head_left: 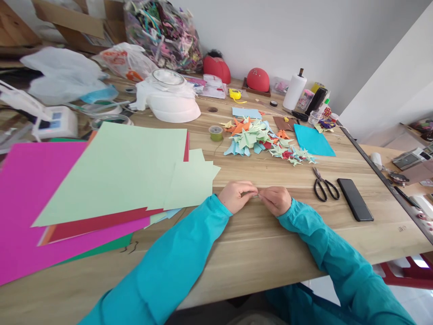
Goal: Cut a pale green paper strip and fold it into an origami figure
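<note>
My left hand [237, 195] and my right hand [275, 200] rest close together on the wooden table [257, 243], fingertips meeting. Both are closed in a pinch on a tiny pale piece [256, 194] between them, too small to name. Teal sleeves cover both arms. Just left of my left hand lies a stack of large paper sheets, with a light green sheet [128, 169] on top and a magenta sheet [30, 212] beneath. Beyond my hands sits a pile of folded paper figures [260, 140] in green, orange, blue and red.
Black scissors [324, 185] and a black phone [354, 199] lie right of my hands. A cyan sheet [313, 140], a green spool [215, 132], a white paper roll [294, 90], a white helmet-like object [171, 97] and plastic bags [61, 74] fill the far side.
</note>
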Demonstrator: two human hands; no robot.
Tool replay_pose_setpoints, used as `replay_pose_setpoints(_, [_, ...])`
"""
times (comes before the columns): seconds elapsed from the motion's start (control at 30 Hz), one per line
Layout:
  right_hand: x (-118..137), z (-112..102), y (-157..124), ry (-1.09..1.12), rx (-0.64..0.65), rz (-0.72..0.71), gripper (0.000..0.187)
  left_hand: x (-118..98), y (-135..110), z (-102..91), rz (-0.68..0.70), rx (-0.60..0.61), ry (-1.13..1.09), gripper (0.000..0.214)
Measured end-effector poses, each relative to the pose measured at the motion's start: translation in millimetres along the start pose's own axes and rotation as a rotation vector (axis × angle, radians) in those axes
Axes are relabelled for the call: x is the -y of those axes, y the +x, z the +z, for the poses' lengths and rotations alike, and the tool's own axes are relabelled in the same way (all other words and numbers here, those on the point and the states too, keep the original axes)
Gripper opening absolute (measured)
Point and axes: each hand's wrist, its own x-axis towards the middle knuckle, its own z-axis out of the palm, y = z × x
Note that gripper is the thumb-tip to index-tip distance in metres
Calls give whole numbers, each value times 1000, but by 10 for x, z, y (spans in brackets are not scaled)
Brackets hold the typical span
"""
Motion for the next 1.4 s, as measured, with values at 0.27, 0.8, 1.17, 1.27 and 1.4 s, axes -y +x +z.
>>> replay_pose_setpoints(0.27, [16, -29, 17, 119, -23, 53, 29, -14, 27, -78, -121, -70, -91, 24])
replay_pose_setpoints(0.8, [-15, -45, 33, 478, -14, 334, 33, 78, 24, -110, -339, -86, -186, 27])
replay_pose_setpoints(1.17, [-72, -3, 55, 1091, 93, 857, 31, 62, 51, -76, -427, -150, -318, 30])
replay_pose_setpoints(1.27, [-104, 5, 48, 1161, 107, 891, 29, 15, 61, -77, -466, -116, -430, 32])
replay_pose_setpoints(1.4, [-136, 43, 29, 1210, 132, 929, 27, -19, 56, -64, -519, -30, -634, 46])
